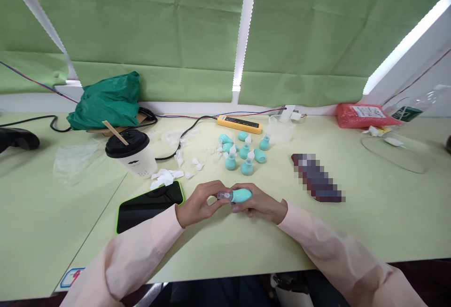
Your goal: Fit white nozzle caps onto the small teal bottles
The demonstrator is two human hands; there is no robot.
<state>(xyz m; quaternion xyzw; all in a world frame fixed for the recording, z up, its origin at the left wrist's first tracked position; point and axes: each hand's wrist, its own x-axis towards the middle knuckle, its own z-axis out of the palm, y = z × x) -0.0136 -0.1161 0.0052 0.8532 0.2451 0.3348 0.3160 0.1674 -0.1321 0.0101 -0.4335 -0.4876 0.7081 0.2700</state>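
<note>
Head view: both hands meet low over the desk [352, 213], just ahead of the person. The right hand [259, 204] is clenched around the teal bulb [242, 195]; the left hand [199, 203] pinches the clear tip [223, 196] at the bulb's end. The bulb appears light and soft, likely to deform under pressure, so it is best gripped around its widest part. The tip appears stiff, small and slippery; grip it near its base. More teal bulbs [243, 153] stand beyond, and a phone [150, 206] lies to the left.
</note>
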